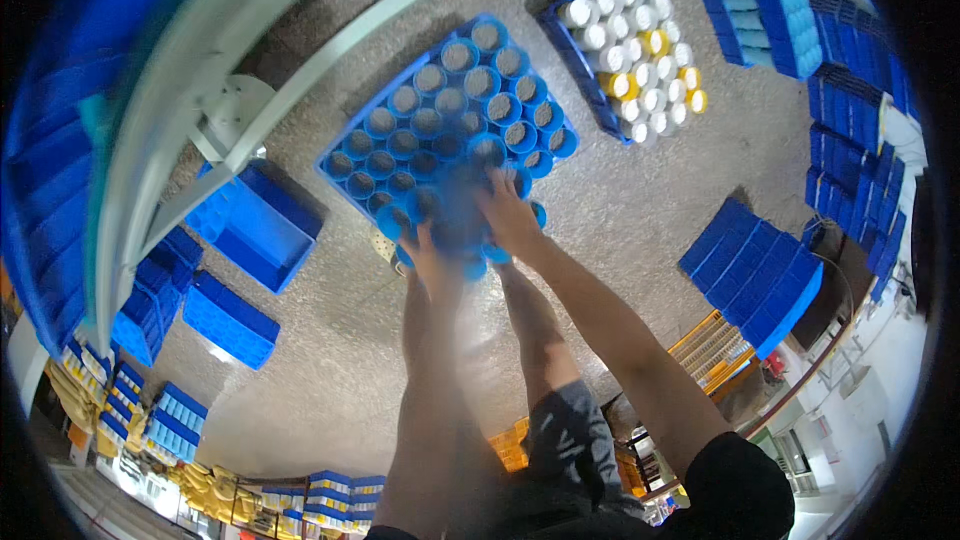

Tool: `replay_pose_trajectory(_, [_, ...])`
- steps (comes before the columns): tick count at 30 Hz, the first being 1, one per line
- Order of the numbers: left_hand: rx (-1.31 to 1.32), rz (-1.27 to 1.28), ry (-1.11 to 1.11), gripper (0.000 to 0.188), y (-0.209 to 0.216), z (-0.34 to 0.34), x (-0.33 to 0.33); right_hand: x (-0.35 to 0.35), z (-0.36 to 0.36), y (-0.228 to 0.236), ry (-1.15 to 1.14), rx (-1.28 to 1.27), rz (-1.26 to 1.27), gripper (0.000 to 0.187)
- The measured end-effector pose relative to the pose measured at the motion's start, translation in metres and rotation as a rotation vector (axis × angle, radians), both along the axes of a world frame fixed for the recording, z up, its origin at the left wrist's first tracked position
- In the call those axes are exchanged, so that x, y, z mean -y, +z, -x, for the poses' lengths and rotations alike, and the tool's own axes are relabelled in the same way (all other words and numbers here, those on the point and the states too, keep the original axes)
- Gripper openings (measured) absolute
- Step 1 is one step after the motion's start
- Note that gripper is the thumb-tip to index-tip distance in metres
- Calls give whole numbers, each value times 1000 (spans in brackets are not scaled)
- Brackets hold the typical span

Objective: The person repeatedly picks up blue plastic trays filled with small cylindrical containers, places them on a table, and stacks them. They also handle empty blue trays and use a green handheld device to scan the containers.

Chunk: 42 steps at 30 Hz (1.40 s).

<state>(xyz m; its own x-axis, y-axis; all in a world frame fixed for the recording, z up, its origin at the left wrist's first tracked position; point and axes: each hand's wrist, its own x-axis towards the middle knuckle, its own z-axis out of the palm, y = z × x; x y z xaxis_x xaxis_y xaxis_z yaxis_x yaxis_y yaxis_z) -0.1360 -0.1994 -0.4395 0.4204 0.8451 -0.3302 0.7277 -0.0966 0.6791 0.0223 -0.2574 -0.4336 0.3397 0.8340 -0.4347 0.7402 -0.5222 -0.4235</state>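
A wide blue tray (338, 145) lies on the floor in front of me, packed with round blue cups (459, 56) of grey, grainy-looking material. My left hand (430, 258) reaches down to the cups at the tray's near side. Just to its right and a little farther in, my right hand (511, 215) is over other cups, its fingers pointing away from me. A hazy smear covers the space between the hands. Because of it, I cannot make out the fingertips or whether either hand grips a cup.
Beyond the tray to the right, a blue crate holds white and yellow lidded jars (640, 55). Empty-looking blue bins (262, 230) stand at left. Stacked blue crates (752, 265) stand at right, near an orange crate (710, 352). A pale curved metal frame (330, 55) crosses the upper left.
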Motion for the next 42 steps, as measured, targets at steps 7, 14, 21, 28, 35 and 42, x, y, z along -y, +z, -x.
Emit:
replay_pose_trajectory(7, [-132, 3, 123, 93, -103, 12, 7, -1, -23, -86, 1, -14, 20, 51])
replay_pose_trajectory(14, [-12, 11, -102, 106, -108, -2, 7, -13, -24, -79, 63, 29, 33, 65])
replay_pose_trajectory(21, [-100, -118, -350, 99, -86, 14, -2, -9, -15, -91, 246, 289, 98, 69])
replay_pose_trajectory(28, [-245, 17, -45, 65, -105, 15, 6, 4, -20, -101, 141, 293, 147, 74])
replay_pose_trajectory(35, [-63, 37, -69, 42, 18, 37, -41, 1, -9, 8, 332, 231, -94, 70])
replay_pose_trajectory(42, [194, 135, 174, 29, 313, 67, -178, -66, 26, 239, 188, -286, -54, 57])
